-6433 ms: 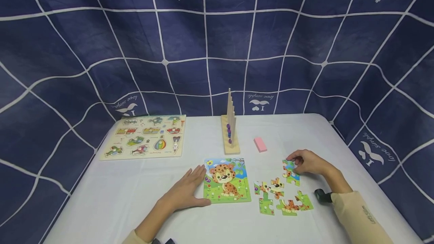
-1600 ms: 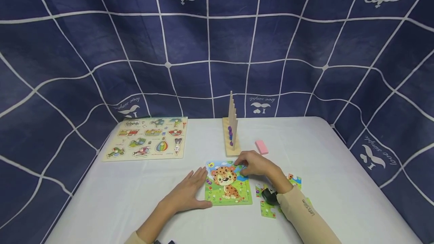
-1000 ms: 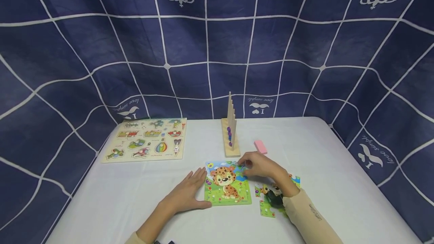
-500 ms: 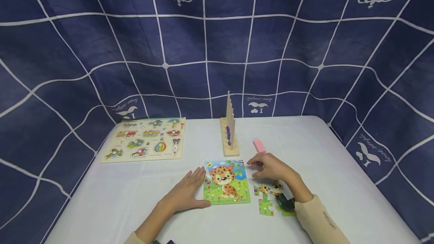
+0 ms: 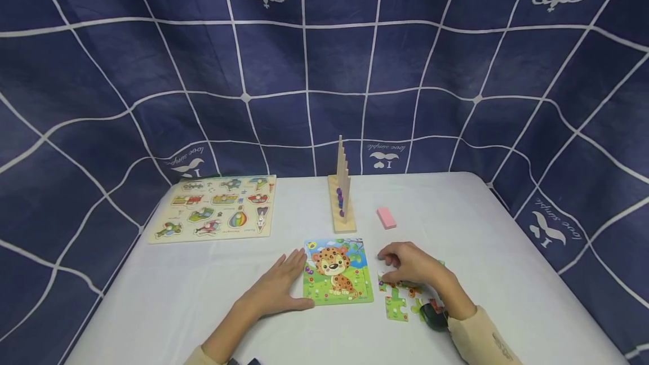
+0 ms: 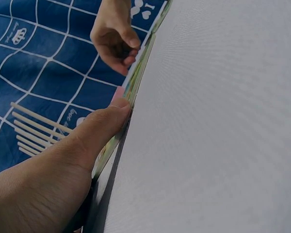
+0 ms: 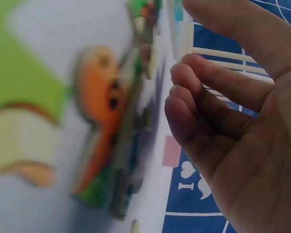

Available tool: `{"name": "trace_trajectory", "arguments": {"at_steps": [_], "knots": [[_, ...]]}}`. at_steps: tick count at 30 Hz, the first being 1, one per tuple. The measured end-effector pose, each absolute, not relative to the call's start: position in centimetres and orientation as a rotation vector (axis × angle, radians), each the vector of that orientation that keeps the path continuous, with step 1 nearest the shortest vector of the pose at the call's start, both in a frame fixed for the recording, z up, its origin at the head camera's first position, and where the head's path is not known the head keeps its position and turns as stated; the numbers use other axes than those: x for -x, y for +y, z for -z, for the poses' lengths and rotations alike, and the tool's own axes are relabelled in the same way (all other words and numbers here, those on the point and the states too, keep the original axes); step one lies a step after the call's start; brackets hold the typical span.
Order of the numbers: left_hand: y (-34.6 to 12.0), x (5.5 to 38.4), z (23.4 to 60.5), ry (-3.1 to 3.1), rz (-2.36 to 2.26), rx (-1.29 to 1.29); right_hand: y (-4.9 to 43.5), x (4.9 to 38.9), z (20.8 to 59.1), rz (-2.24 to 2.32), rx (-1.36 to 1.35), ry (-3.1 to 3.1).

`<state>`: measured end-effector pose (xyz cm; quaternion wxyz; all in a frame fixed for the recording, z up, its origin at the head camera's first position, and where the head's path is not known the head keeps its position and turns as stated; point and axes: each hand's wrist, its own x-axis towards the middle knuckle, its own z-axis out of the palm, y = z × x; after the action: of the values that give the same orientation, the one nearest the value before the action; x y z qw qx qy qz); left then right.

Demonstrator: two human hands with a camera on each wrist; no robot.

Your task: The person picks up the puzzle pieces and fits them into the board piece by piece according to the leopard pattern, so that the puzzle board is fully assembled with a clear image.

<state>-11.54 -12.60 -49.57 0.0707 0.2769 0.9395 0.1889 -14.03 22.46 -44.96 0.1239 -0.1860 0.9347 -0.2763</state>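
At lower centre of the head view, our left hand (image 5: 276, 289) lies with fingers spread, touching the left edge of the leopard puzzle (image 5: 337, 275). Right of it, our right hand (image 5: 413, 263), loosely bent and free, hangs by loose pieces (image 5: 396, 307), below 1 pink block (image 5: 386, 218).

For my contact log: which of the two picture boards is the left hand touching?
The leopard board, the smaller one; the left hand rests against its left edge. The vehicle board lies farther back, untouched.
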Motion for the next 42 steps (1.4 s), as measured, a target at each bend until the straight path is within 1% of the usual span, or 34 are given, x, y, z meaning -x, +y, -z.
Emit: {"name": "trace_trajectory", "arguments": {"at_steps": [6,13,23,42], "knots": [[-12.5,11.6,49.6,2.828,-0.569,-0.834,22.4,13.1,45.3,0.763,0.443,2.756],[-12.5,11.6,49.6,2.823,-0.562,-0.822,22.8,12.1,45.5,0.735,0.476,2.779],[-12.3,11.6,49.7,2.818,-0.572,-0.825,24.7,11.6,45.7,0.771,0.532,2.776],[-12.6,11.7,49.9,2.834,-0.572,-0.827,24.9,11.7,45.6,0.849,0.536,2.681]]}}
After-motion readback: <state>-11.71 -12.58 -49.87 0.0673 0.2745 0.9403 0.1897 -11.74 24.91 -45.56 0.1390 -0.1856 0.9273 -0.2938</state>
